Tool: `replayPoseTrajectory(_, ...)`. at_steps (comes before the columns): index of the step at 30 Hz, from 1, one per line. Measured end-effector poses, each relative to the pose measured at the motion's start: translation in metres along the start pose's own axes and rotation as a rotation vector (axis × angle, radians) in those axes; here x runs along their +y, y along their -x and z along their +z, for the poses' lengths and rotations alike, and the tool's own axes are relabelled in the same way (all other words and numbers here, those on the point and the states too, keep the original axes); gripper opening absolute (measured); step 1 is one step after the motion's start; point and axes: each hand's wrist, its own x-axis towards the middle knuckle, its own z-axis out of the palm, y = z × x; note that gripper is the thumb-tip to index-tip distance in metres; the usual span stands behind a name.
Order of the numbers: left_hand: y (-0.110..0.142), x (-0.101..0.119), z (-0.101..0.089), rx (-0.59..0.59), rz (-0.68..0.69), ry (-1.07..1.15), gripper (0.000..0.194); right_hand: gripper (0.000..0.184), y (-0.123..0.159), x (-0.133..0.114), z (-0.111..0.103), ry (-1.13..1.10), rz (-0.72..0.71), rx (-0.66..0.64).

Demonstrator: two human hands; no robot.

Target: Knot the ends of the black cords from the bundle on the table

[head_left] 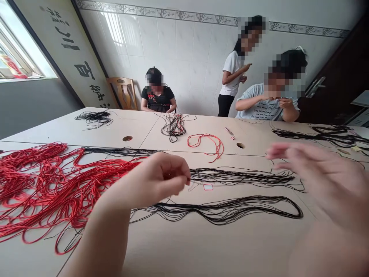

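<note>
My left hand point(161, 179) is above the middle of the table, fingers curled in and the thumb near the fingertips; what they pinch is too small to make out. Just beyond those fingertips runs a bundle of straight black cords point(239, 175). My right hand point(325, 173), smeared by motion, is raised at the right with its fingers stretched out and slightly apart, showing nothing in them. Below and between the hands lies a looped bundle of black cord point(225, 209). A large tangle of red cord point(57, 184) spreads to the left, partly behind my left forearm.
A small red-edged white label point(208, 187) lies near the straight cords. Farther back are a loose red cord point(220, 146), a small pen-like item point(230, 133) and more black cord point(93, 117). Several people are beyond the table point(184, 250), which has round holes.
</note>
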Motion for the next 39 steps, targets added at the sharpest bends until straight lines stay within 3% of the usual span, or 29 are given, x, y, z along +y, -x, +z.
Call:
replayPoseTrajectory(1,-0.001,0.001,0.006,-0.033,0.019,-0.034,0.012,0.027,0.002,-0.008,0.017,-0.087,0.013,-0.104)
replayPoseTrajectory(2,-0.002,0.002,0.011,-0.055,0.035,-0.070,0.013,0.028,0.005,-0.015,0.034,-0.167,0.054,-0.346)
replayPoseTrajectory(5,-0.003,0.003,0.022,-0.078,0.071,-0.172,0.013,0.031,0.014,-0.026,0.079,-0.473,0.105,-0.874)
replayPoseTrajectory(8,-0.001,0.003,0.024,-0.074,0.064,-0.216,0.015,0.028,0.020,-0.023,0.099,-0.607,0.166,-1.071)
replayPoseTrajectory(13,0.002,0.002,0.022,-0.033,0.069,-0.304,0.021,0.030,0.020,-0.017,0.095,-0.568,0.171,-1.078)
replayPoseTrajectory(18,0.002,0.001,0.022,-0.029,0.031,-0.298,0.015,0.027,0.018,-0.017,0.089,-0.458,0.182,-1.001)
replayPoseTrajectory(23,0.001,0.000,0.019,-0.053,0.019,-0.195,0.015,0.027,0.012,-0.016,0.086,-0.420,0.154,-0.897)
replayPoseTrajectory(27,0.000,0.001,0.018,-0.073,0.016,-0.109,0.014,0.025,0.009,-0.016,0.083,-0.535,0.143,-0.881)
replayPoseTrajectory(35,0.001,0.007,0.019,-0.001,0.034,0.011,0.012,0.023,0.011,-0.016,0.081,-0.507,0.160,-0.818)
replayPoseTrajectory(39,-0.001,0.011,0.023,0.055,0.045,0.118,0.018,0.037,0.014,-0.017,0.085,-0.465,0.162,-0.740)
